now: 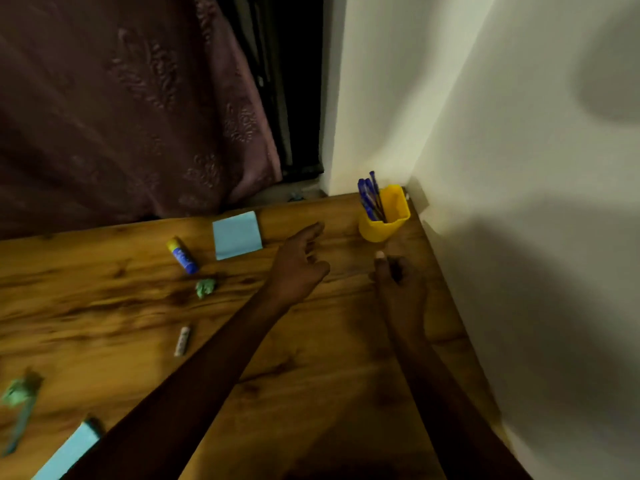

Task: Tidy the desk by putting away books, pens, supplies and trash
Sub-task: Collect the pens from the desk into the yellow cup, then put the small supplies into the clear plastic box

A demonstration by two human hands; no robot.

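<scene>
Forward, left hand [298, 268] and right hand [399, 286] outstretched.

- The right hand [398, 285] curls its fingers away from the camera. A pale spot at the thumb tip may be a nail or a small thing, so whether the hand holds anything cannot be told.
- The blue pens [370, 197] have their lower ends hidden inside the yellow cup [393, 223].
- A light blue pad [67, 450] at the near left is cut off by the bottom edge and partly covered by the left forearm.
- A crumpled green scrap [15, 393] at the left edge is blurred; the teal strip [19, 433] just nearer is too smeared to identify.
- The small grey cylinder [182, 341] carries print too small to read.
- The surface [311, 393] runs out of frame on the left and near sides.
</scene>
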